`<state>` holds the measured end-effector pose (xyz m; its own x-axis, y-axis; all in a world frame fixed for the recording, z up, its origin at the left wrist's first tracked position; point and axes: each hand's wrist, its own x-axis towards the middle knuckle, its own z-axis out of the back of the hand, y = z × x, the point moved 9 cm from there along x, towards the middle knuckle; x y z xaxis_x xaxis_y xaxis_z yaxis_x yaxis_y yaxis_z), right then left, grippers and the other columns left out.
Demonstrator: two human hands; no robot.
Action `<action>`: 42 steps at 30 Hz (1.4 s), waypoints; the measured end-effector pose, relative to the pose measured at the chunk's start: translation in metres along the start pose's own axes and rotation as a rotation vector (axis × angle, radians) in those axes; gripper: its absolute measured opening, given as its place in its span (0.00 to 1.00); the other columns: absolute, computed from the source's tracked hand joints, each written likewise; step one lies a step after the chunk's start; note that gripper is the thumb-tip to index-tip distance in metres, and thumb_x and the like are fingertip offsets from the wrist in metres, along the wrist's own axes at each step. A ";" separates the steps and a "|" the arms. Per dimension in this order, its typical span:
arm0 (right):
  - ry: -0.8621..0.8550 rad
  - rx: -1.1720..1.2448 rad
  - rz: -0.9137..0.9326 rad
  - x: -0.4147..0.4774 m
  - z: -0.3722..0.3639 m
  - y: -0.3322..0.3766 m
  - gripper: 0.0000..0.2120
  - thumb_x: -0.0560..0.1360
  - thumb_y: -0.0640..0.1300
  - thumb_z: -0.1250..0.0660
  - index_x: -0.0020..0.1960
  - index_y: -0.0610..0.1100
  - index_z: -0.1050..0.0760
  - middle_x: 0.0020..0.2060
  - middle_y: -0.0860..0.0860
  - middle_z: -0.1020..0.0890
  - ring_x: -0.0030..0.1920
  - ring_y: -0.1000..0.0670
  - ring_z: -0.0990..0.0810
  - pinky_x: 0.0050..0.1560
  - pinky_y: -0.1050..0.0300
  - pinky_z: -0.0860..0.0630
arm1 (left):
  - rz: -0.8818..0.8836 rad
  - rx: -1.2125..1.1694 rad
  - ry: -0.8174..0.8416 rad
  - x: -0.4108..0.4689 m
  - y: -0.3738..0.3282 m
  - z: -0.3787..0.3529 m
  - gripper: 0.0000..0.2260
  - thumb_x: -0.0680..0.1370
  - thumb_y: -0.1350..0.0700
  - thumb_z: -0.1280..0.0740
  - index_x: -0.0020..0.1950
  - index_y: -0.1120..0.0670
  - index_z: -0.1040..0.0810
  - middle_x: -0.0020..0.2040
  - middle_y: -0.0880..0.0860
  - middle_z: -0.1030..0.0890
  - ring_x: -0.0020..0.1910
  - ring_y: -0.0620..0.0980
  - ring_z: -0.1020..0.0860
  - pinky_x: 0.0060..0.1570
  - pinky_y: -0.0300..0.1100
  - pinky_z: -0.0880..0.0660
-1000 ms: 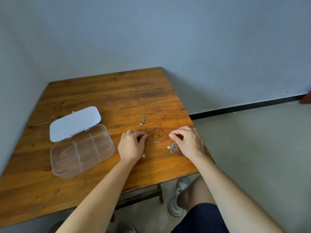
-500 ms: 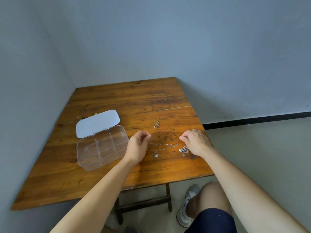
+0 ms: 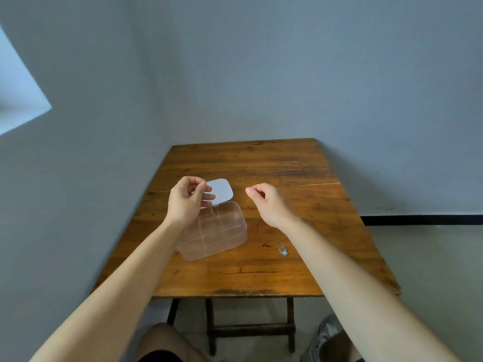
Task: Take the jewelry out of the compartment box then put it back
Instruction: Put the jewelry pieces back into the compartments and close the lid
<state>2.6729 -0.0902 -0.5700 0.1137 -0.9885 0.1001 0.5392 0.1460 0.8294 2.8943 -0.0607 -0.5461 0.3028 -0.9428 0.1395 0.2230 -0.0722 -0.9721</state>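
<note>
Clear plastic box point(image 3: 217, 231) sits open; above it the left hand point(image 3: 187, 202) pinches a dangling chain point(image 3: 206, 198), the putting-back step, seemingly. Right of the box, the right hand point(image 3: 266, 202) pinches shut (whether on a thread-thin chain, I cannot tell). Next: lower the chain into a compartment.

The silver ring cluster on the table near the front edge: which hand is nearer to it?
Right. The right hand is raised beyond the ring cluster, its forearm passing just beside it. The left hand is further off, over the compartment box, pinching a chain.
</note>
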 end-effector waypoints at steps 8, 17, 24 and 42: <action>0.060 -0.014 -0.020 0.025 -0.050 0.012 0.18 0.82 0.52 0.39 0.66 0.42 0.24 0.61 0.48 0.20 0.59 0.48 0.22 0.48 0.61 0.30 | 0.071 0.062 -0.049 0.019 0.034 0.011 0.04 0.82 0.59 0.37 0.54 0.57 0.24 0.48 0.56 0.17 0.43 0.51 0.15 0.44 0.46 0.17; 0.115 -0.188 -0.045 0.039 -0.077 -0.024 0.13 0.82 0.49 0.37 0.60 0.45 0.19 0.59 0.49 0.19 0.59 0.48 0.23 0.50 0.58 0.32 | 0.194 0.201 0.052 0.019 0.104 -0.003 0.04 0.79 0.58 0.32 0.53 0.53 0.20 0.48 0.51 0.18 0.46 0.50 0.17 0.47 0.47 0.17; 0.127 -0.139 -0.036 0.041 -0.073 -0.027 0.15 0.83 0.49 0.39 0.65 0.47 0.21 0.63 0.49 0.20 0.65 0.48 0.25 0.57 0.57 0.32 | 0.174 0.183 0.080 0.018 0.101 -0.005 0.05 0.79 0.59 0.32 0.53 0.53 0.19 0.50 0.50 0.18 0.50 0.50 0.19 0.50 0.48 0.17; -0.359 -0.189 -0.226 -0.108 0.098 -0.140 0.11 0.81 0.50 0.37 0.60 0.50 0.20 0.54 0.52 0.23 0.56 0.50 0.22 0.51 0.64 0.30 | -0.383 0.379 0.449 -0.096 0.028 -0.162 0.11 0.79 0.56 0.33 0.61 0.52 0.23 0.57 0.48 0.23 0.55 0.45 0.22 0.51 0.38 0.22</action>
<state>2.5030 -0.0077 -0.6432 -0.3022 -0.9430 0.1395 0.6639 -0.1032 0.7406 2.7209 -0.0252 -0.6170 -0.2557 -0.9228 0.2882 0.5700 -0.3847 -0.7261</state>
